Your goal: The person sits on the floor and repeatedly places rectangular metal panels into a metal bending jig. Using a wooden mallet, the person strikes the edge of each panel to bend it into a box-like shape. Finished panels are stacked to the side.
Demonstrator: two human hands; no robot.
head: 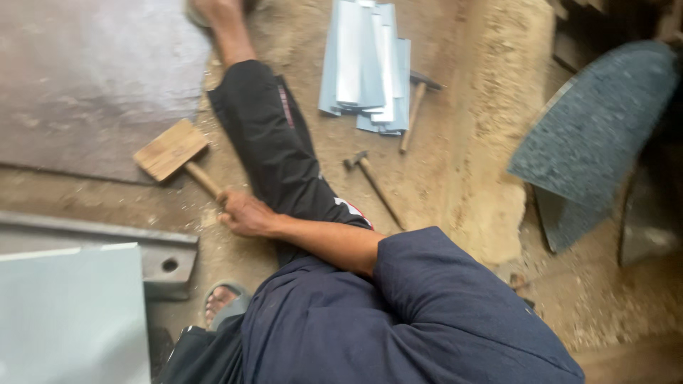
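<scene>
- Our right hand (245, 213) had its fingers clamped on the wooden mallet (173, 151) handle.
- Our left hand stayed out of view.
- Folded metal strips (366, 64) lay stacked; the flat sheet (67, 313) looked unworked.

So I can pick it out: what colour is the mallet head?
Pale tan bare wood, the mallet head, seen in the head view.

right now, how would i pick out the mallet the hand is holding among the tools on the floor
Start at the outstretched leg in dark trousers. Beside it the hand grips the wooden mallet. Unlike the two slim metal-headed hammers, it has a big pale wooden block head.
</scene>
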